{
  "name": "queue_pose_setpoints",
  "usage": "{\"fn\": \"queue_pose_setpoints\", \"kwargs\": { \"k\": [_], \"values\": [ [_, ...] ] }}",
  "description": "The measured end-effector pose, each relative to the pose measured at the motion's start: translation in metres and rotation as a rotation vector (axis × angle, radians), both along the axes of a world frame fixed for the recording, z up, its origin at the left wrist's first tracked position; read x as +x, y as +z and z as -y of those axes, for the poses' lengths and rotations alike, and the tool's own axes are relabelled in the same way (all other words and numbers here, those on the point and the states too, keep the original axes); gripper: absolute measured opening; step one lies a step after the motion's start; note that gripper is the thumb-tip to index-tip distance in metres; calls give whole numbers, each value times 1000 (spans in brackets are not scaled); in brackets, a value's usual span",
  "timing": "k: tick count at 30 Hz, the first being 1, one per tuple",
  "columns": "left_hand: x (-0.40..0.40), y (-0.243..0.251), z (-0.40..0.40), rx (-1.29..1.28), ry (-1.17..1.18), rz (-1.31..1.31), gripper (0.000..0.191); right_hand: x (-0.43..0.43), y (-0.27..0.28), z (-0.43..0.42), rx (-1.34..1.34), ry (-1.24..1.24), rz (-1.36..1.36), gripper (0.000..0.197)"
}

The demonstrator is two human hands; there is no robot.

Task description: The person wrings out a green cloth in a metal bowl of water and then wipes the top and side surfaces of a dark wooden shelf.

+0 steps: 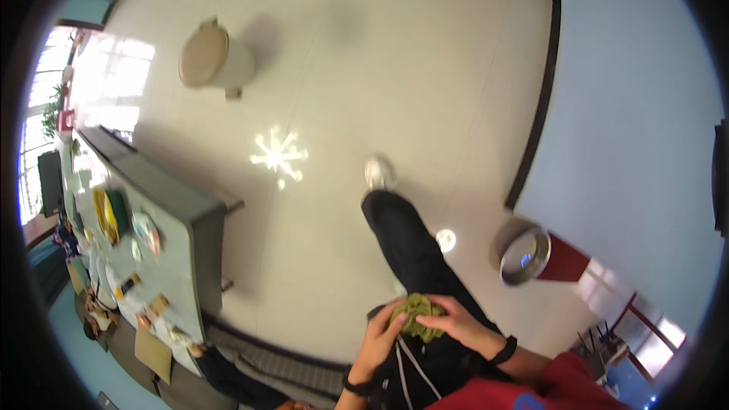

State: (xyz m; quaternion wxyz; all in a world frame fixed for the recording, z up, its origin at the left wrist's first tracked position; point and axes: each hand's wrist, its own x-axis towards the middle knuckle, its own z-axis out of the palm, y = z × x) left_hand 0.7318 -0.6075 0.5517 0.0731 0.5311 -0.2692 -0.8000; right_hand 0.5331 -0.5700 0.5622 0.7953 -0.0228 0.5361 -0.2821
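Note:
A crumpled green bundle, perhaps a cloth point(417, 318), is held between my two hands in front of my waist. My left hand point(380, 337) grips its left side, the thumb pressed on top. On the other side, my right hand point(458, 322) closes around it with its thumb on the upper surface. Folds cover the bundle, and its underside is hidden. Below are my black trousers point(401, 236) with pale drawstrings, and one white shoe point(379, 172) on the floor.
A lidded pale bin point(205, 57) stands on the tiled floor point(353, 80). To the left is a low table point(176, 273) bearing bags and small items. People sit on the sofa point(125, 353) behind it. A red bin with a silver rim point(549, 256) stands by the right wall point(626, 125).

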Motion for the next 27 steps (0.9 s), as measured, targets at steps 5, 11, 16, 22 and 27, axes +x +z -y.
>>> {"fn": "queue_pose_setpoints", "kwargs": {
  "k": [5, 11, 16, 22, 27],
  "values": [
    [-47, -4, 163, -140, -1, -5, 17, -48, 25, 160, -86, 104, -286, 35],
    [-81, 15, 326, -140, 21, 85, 13, -79, 23, 288, -68, -18, -466, 27],
    [-94, 1, 464, -141, -131, 194, 17, -102, 21, 441, -48, 92, -491, 23],
    [-123, 15, 662, -296, -225, 138, 31, -125, 23, 637, 31, 13, -516, 28],
    [-129, 26, 825, -439, -415, 372, 46, -145, 28, 776, 83, -46, -381, 32]
  ]
}}
